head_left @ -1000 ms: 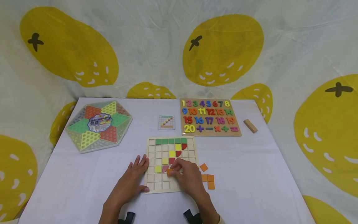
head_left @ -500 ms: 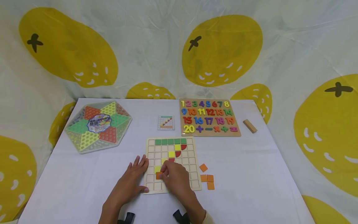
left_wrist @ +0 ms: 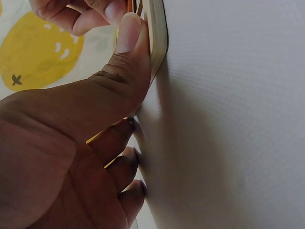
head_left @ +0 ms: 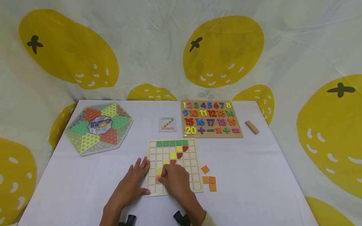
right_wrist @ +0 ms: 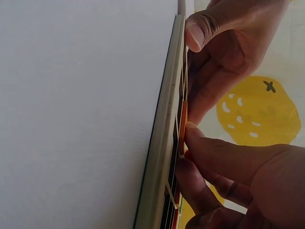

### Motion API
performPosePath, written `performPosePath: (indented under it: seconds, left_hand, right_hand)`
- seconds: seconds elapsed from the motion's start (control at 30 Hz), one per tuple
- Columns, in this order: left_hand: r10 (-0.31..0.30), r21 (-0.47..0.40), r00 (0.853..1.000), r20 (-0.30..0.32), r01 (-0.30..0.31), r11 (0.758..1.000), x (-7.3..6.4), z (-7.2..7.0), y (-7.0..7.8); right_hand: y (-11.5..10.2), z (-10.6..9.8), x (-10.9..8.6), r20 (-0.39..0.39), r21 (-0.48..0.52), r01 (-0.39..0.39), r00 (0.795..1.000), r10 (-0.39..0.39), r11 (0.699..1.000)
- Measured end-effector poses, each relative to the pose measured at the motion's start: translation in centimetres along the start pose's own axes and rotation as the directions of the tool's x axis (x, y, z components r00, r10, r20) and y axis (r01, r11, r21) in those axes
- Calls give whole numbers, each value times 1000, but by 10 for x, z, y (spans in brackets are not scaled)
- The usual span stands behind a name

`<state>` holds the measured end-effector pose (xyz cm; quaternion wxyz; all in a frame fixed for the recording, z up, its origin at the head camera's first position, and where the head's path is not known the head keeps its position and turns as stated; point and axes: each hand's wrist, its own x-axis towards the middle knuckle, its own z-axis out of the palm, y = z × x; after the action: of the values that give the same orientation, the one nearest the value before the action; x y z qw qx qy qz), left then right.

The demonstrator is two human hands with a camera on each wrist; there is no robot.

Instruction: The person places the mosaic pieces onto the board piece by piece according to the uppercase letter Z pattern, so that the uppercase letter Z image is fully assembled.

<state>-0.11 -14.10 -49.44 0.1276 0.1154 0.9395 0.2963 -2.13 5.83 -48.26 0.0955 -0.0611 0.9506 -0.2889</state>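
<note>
A square wooden grid board [head_left: 194, 162] lies flat on the white table in the head view. My left hand [head_left: 133, 181] rests along its left edge, fingers spread and thumb on the lower left corner. With thumb and fingertips, my right hand [head_left: 177, 180] holds an orange square tile [head_left: 157, 179] at a cell in the left part of the grid; in the right wrist view the orange tile [right_wrist: 183, 119] sits low against the board. Green tiles [head_left: 172, 143] line an upper row. Yellow squares [head_left: 173, 155] and red quarter-round tiles [head_left: 179, 155] run diagonally, partly hidden by the right hand.
Several loose orange tiles [head_left: 212, 180] lie right of the board. Behind it are a pattern card [head_left: 167, 124] and a number puzzle board [head_left: 211, 118]. A hexagonal Chinese checkers set [head_left: 99, 125] lies at back left, a wooden block [head_left: 251, 127] at back right.
My right hand has carried the orange tile leftward and slightly nearer, to the cell below the lowest yellow square. My left hand has stayed on the board's edge.
</note>
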Motion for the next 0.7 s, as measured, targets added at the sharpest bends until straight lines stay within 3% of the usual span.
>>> performPosePath:
  seconds: [0.3, 0.5, 0.7]
  left_hand:
    - [23, 5, 1000, -18, -23, 1000, -1, 0, -1]
    - [12, 10, 1000, -9, -12, 1000, 0, 0, -1]
    - [3, 2, 1000, -6, -3, 1000, -1, 1, -2]
  right_hand:
    - [18, -8, -2, 2, 99, 31, 1000, -31, 995]
    - [46, -33, -5, -87, 147, -46, 994, 59, 988]
    - [78, -59, -10, -140, 185, -167, 971, 194, 968]
